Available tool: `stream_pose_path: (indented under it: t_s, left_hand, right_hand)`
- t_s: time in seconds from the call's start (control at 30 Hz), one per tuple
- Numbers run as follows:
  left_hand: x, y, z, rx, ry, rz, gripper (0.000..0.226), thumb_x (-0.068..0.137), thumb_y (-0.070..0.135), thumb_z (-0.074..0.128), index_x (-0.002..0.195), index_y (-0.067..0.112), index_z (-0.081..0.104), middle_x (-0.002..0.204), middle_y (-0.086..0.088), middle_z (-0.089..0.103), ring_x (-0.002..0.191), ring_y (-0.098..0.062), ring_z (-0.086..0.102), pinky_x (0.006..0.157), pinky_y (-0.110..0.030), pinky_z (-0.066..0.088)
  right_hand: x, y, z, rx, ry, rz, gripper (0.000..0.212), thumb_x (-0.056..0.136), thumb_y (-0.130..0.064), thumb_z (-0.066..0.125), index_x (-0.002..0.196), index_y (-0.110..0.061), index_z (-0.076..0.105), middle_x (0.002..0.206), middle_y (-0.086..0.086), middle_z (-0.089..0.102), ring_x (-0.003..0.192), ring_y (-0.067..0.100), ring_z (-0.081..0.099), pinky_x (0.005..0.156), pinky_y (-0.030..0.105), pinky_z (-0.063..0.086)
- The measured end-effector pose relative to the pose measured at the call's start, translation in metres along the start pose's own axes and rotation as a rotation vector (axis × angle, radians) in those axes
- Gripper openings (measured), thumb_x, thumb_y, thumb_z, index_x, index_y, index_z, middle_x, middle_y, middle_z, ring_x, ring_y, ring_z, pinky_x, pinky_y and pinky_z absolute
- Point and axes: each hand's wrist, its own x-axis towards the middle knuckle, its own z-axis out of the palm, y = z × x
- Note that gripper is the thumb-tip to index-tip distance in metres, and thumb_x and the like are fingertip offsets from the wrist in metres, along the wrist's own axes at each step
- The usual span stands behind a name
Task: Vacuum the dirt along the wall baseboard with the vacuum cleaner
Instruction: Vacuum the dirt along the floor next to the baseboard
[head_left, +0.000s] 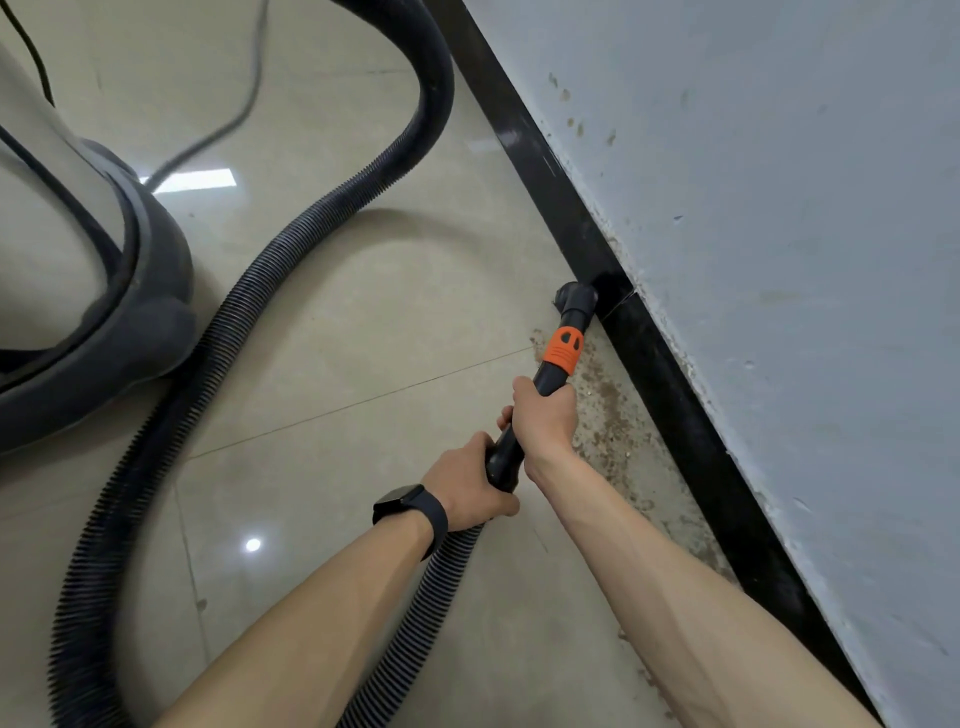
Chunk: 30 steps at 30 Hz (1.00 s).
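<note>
Nearest the lens, the right forearm (675, 587) and left forearm (322, 613) are reaching forward and down, the left wearing a dark watch (408, 501). Brown gritty dirt (618, 431) is lying as a strip on the floor (363, 364) right against the black baseboard (675, 395), running from the nozzle (574, 299) back toward the person and passing beneath the right hand (545, 421). That nozzle is touching the baseboard's foot at the strip's far end, so the uncleaned stretch is sitting on its near side (a pull backward looks likelier than a push). The wand (550, 376), with its orange collar (563, 351), is pointing its long axis nearly along the baseboard, leaning slightly into it. Right-hand fingers are wrapping tight round the wand, closer to nozzle and wall (779, 260); the left hand (467, 483) is gripping the cuff (501, 467) just behind, fingers curled round it, where the ribbed hose (260, 291) is joining. This hose is looping away over the floor to the vacuum cleaner (104, 312), whose drum is showing nothing of its contents.
</note>
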Motion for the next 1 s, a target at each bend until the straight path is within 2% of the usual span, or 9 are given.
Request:
stream_pose_path:
  t_s: [0.13,0.23,0.4,0.47,0.53,0.63,0.8,0.93,1.0]
  left_hand:
    - [0.006,0.002,0.003,0.031,-0.029,0.033,0.044,0.072,0.024,0.076,0.101,0.017,0.044,0.088,-0.001,0.061,0.077,-0.017,0.061,0.066,-0.034,0.051]
    - [0.008,0.002,0.000,0.025,-0.011,0.039,0.043,0.072,0.022,0.076,0.098,0.019,0.043,0.086,-0.001,0.062,0.077,-0.019,0.062,0.065,-0.034,0.050]
    - [0.007,-0.005,-0.019,0.015,0.147,0.076,0.044,0.070,0.020,0.076,0.104,0.019,0.048,0.090,0.001,0.062,0.077,-0.016,0.061,0.065,-0.033,0.050]
    - [0.005,-0.010,-0.029,-0.008,0.173,0.075,0.044,0.071,0.019,0.076,0.106,0.020,0.049,0.092,0.002,0.063,0.078,-0.014,0.060,0.066,-0.031,0.049]
    - [0.003,-0.018,-0.041,-0.014,0.123,0.036,0.045,0.072,0.021,0.078,0.106,0.020,0.049,0.092,0.002,0.063,0.079,-0.013,0.060,0.062,-0.027,0.047]
    - [-0.005,-0.031,-0.056,0.018,0.079,-0.002,0.043,0.070,0.022,0.080,0.101,0.023,0.050,0.090,0.001,0.064,0.078,-0.012,0.061,0.060,-0.025,0.043]
    - [-0.033,-0.054,-0.069,0.032,0.088,-0.022,0.041,0.067,0.021,0.081,0.095,0.025,0.051,0.089,0.000,0.066,0.079,-0.016,0.063,0.065,-0.028,0.049]
    - [-0.057,-0.073,-0.075,0.051,0.026,-0.062,0.038,0.068,0.021,0.081,0.096,0.020,0.055,0.089,-0.003,0.067,0.078,-0.020,0.065,0.067,-0.031,0.053]
    - [-0.069,-0.084,-0.080,0.043,0.012,-0.080,0.039,0.066,0.018,0.080,0.098,0.018,0.058,0.089,-0.007,0.069,0.079,-0.024,0.067,0.072,-0.039,0.058]
  right_hand:
    - [0.004,0.002,-0.001,-0.016,0.015,-0.005,0.024,0.094,-0.016,0.057,0.115,-0.013,0.048,0.069,0.006,0.061,0.038,0.009,0.056,0.046,0.026,0.049]
    - [0.007,0.001,0.003,-0.010,0.009,0.003,0.021,0.093,-0.017,0.058,0.111,-0.012,0.048,0.065,0.003,0.062,0.039,0.010,0.057,0.043,0.024,0.047]
    - [0.012,-0.014,0.023,0.070,-0.072,0.035,0.022,0.094,-0.019,0.062,0.106,-0.013,0.044,0.069,0.004,0.062,0.043,0.014,0.061,0.048,0.028,0.051]
    - [0.013,-0.019,0.033,0.099,-0.128,0.047,0.035,0.095,-0.022,0.066,0.118,-0.014,0.041,0.076,0.006,0.064,0.045,0.016,0.063,0.051,0.031,0.054]
    - [0.012,-0.024,0.039,0.113,-0.181,0.051,0.047,0.095,-0.025,0.069,0.125,-0.015,0.035,0.088,0.009,0.066,0.049,0.017,0.067,0.055,0.037,0.060]
    - [0.008,-0.030,0.043,0.148,-0.239,0.059,0.051,0.095,-0.025,0.071,0.128,-0.014,0.034,0.101,0.010,0.064,0.059,0.020,0.073,0.070,0.050,0.065]
    - [-0.020,-0.025,0.051,0.128,-0.341,0.090,0.057,0.094,-0.020,0.071,0.134,-0.010,0.032,0.101,0.008,0.062,0.062,0.018,0.075,0.060,0.035,0.062]
    - [-0.048,-0.005,0.059,0.111,-0.371,0.128,0.056,0.094,-0.020,0.069,0.132,-0.013,0.028,0.098,0.007,0.064,0.063,0.015,0.074,0.064,0.035,0.062]
    - [-0.061,0.005,0.064,0.117,-0.381,0.148,0.055,0.096,-0.020,0.069,0.131,-0.014,0.028,0.098,0.007,0.064,0.063,0.015,0.074,0.067,0.037,0.063]
